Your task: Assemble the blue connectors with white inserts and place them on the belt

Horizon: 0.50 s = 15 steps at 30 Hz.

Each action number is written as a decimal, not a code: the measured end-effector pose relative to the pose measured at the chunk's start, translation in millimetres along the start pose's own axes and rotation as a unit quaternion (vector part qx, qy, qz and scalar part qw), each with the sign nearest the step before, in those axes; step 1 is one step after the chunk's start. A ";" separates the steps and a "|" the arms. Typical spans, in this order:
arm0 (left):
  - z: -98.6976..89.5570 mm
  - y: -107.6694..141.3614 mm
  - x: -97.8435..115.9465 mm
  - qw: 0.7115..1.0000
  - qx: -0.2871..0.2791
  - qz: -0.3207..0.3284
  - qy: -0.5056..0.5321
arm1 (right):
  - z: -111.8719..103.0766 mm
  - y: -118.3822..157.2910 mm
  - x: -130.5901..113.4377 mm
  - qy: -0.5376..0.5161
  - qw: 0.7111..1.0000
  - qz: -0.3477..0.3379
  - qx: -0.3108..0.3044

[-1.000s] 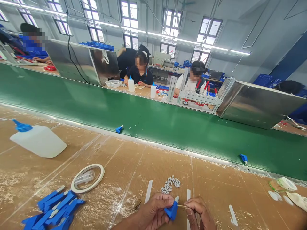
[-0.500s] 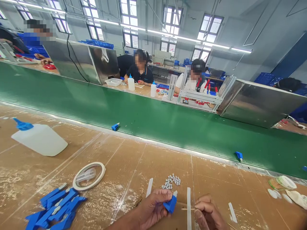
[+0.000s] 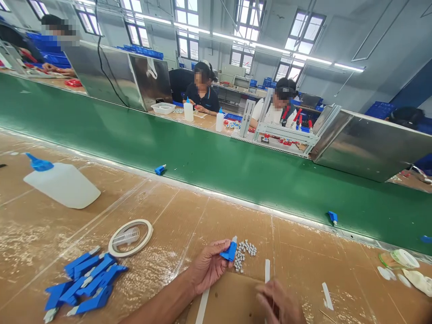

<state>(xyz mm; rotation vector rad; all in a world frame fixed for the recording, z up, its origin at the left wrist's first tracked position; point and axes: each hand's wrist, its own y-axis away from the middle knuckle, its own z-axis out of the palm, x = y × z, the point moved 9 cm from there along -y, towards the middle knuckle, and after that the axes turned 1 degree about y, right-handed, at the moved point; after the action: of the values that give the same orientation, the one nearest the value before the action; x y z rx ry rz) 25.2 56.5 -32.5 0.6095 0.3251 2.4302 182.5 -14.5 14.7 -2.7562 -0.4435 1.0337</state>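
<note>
My left hand (image 3: 209, 265) pinches a small blue plastic part (image 3: 230, 253) with a pale grey tip pointing up. Right beside it, a loose pile of small grey pieces (image 3: 247, 252) lies on the table. My right hand (image 3: 281, 302) is smeared by motion at the lower right, near a white tape strip (image 3: 267, 270); whether its fingers hold anything cannot be made out. Between the hands lies a brown cardboard sheet (image 3: 232, 297) with white tape along its sides. Several more blue parts (image 3: 84, 279) with grey tips are heaped at the left.
A tape roll (image 3: 150, 234) encircles a clear plastic piece. A white bottle with a blue nozzle (image 3: 64, 184) lies at far left. Beyond the table edge runs a green conveyor belt (image 3: 202, 157) bearing a few blue parts. A small tub (image 3: 403, 258) stands right; co-workers sit opposite.
My left hand has moved up and left with the blue part, beside the grey pieces. My right hand, earlier pinching a thin wooden stick, has shifted slightly left and down and is now blurred.
</note>
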 end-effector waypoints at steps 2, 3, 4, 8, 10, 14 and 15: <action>2.0 -0.3 -0.6 1.000 -0.007 0.001 -0.003 | -4.5 -24.7 4.5 0.058 0.998 0.013 -0.007; 3.2 -0.2 -1.1 1.000 -0.011 0.002 -0.007 | -4.4 -36.0 6.3 0.085 0.996 0.015 -0.013; 4.5 -0.2 -1.5 1.000 -0.015 0.003 -0.010 | -1.6 -45.6 8.0 0.108 0.994 0.013 -0.027; 8.6 0.1 -5.5 1.000 -0.026 -0.002 -0.012 | 12.4 -66.1 14.8 0.157 0.985 0.010 -0.071; 8.5 -0.2 -8.8 0.999 -0.027 -0.010 -0.014 | 18.2 -68.4 17.6 0.179 0.979 0.015 -0.095; 6.1 -1.0 -14.0 0.999 -0.020 -0.018 -0.026 | 24.0 -72.7 19.3 0.240 0.959 0.041 -0.148; 6.4 -0.9 -14.7 0.999 -0.020 -0.018 -0.028 | 24.3 -75.3 18.5 0.258 0.951 0.051 -0.161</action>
<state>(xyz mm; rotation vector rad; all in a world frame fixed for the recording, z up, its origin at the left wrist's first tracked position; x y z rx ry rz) 39.2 48.8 -32.4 0.6474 0.2626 2.3756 163.2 63.9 4.4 -3.2059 -0.4184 0.2324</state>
